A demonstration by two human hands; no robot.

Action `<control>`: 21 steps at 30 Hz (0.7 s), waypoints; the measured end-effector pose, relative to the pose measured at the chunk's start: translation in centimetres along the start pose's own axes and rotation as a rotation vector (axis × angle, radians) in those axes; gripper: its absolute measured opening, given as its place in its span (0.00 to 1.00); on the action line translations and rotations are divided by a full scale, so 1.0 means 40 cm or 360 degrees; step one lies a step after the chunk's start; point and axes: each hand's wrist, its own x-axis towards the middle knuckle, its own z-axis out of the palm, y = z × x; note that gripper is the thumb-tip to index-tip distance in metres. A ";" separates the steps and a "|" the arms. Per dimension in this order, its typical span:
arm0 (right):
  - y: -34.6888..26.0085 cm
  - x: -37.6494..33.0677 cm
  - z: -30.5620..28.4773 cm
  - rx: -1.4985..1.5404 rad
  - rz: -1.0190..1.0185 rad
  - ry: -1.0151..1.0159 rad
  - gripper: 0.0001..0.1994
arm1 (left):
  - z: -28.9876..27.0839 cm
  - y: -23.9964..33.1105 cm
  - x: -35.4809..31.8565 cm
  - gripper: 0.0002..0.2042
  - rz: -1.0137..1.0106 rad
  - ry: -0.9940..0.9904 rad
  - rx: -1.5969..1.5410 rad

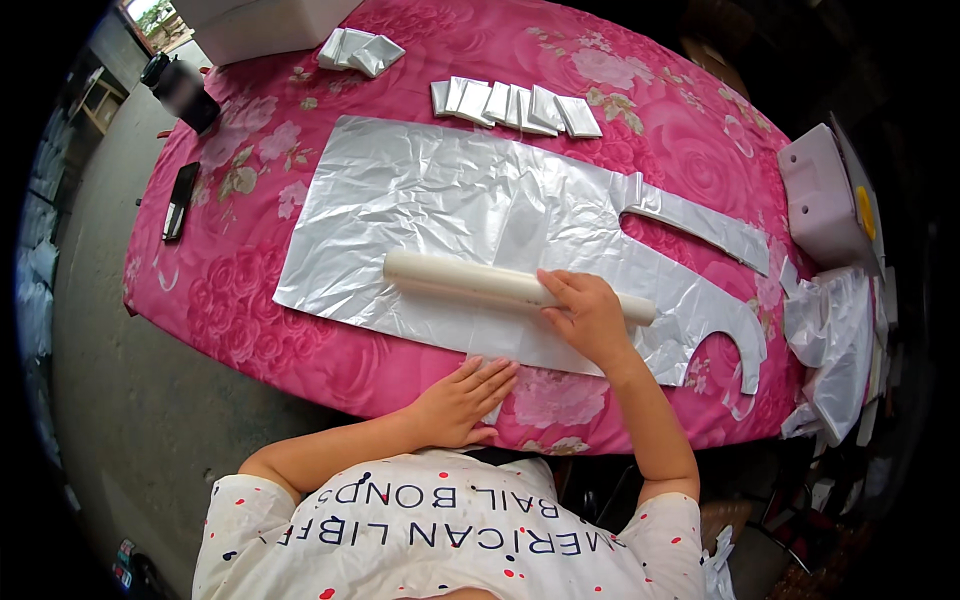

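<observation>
A large silvery plastic carrier bag lies flat and lightly creased on the table, its two handle loops pointing right. Across its nearer half rests a white plastic tube, slanting slightly down to the right. My right hand grips this tube right of its middle, thumb on the near side and fingers over the top. By the table's near edge, my left hand lies flat with its fingers stretched out, the fingertips close to the bag's near edge. It holds nothing.
Folded silvery packets lie in a row beyond the bag, with a smaller pile farther left. A phone and dark bottle are at left. A white box, pale bin and loose plastic bags line the pink tablecloth.
</observation>
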 end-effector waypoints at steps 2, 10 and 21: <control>0.047 0.063 0.009 -0.0094 0.0005 0.0186 0.23 | -0.003 0.003 0.005 0.37 0.0005 -0.0013 0.0026; 0.068 0.169 0.000 -0.0202 -0.0133 0.0480 0.21 | -0.020 -0.015 -0.023 0.30 0.0141 0.0185 -0.0321; -0.116 -0.066 0.078 0.0437 -0.0154 -0.0235 0.21 | -0.033 -0.048 -0.047 0.10 0.0411 0.0532 -0.0524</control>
